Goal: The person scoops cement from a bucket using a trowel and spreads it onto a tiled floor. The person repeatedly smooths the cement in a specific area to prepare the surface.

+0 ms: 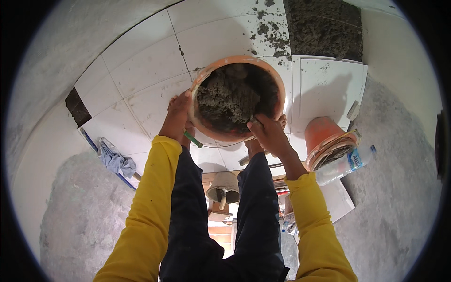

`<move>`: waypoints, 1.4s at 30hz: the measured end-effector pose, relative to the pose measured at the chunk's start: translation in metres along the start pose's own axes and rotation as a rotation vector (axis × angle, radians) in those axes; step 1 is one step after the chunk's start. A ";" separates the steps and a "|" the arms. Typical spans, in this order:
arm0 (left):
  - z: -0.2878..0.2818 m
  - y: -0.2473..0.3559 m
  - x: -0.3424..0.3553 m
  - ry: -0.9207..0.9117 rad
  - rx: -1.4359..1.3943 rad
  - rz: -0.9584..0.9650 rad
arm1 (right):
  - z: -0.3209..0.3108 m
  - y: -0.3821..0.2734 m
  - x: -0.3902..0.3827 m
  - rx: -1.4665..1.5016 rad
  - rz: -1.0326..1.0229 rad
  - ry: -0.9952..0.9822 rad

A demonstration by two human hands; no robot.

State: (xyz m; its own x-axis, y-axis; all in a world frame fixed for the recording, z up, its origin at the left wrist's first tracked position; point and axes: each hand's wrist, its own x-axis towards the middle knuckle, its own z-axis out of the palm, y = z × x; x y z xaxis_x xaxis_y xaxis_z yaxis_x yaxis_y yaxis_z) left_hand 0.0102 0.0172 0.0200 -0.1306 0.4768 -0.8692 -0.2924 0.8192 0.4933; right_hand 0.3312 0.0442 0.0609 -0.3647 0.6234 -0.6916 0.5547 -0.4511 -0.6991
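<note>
An orange bucket (209,127) of wet grey mortar (228,94) is between my hands, above white tiles. My left hand (176,115) grips its left rim. My right hand (267,132) is closed at the lower-right rim, fingertips just inside; what exactly it holds is unclear, perhaps a mortar-coated tool handle. A green grip (192,139) on the bucket's wire handle hangs below. My bare feet show partly behind the bucket.
Mortar patches (324,26) lie at top right. A stacked orange bucket (319,134) and plastic bottle (338,171) are right. A grey cloth (112,160) on a blue bar lies left. A grey pail (222,181) with a tool stands behind my legs. Walls (401,75) border both sides.
</note>
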 end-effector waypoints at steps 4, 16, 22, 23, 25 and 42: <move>-0.002 0.034 -0.005 -0.105 0.050 -0.100 | -0.025 -0.002 -0.022 0.022 -0.003 -0.031; 0.001 0.044 -0.008 -0.082 0.151 -0.189 | -0.223 0.015 0.035 0.615 0.536 0.258; -0.007 0.031 -0.005 -0.040 0.123 -0.158 | -0.265 -0.010 0.074 0.649 0.548 0.090; -0.007 0.028 -0.010 -0.021 0.143 -0.163 | -0.250 -0.031 0.049 0.442 0.549 0.087; -0.003 0.027 -0.007 0.007 0.197 -0.168 | -0.218 -0.051 -0.005 0.315 0.552 0.141; 0.065 0.029 -0.048 -0.035 0.493 0.314 | 0.057 0.030 0.018 -0.281 0.008 0.024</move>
State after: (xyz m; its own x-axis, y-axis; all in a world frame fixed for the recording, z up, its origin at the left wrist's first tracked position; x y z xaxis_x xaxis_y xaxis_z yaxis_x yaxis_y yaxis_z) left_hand 0.0696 0.0385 0.0785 -0.1061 0.7241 -0.6815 0.2315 0.6845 0.6912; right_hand 0.2990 0.0056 0.0171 -0.3434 0.6369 -0.6902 0.7443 -0.2636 -0.6136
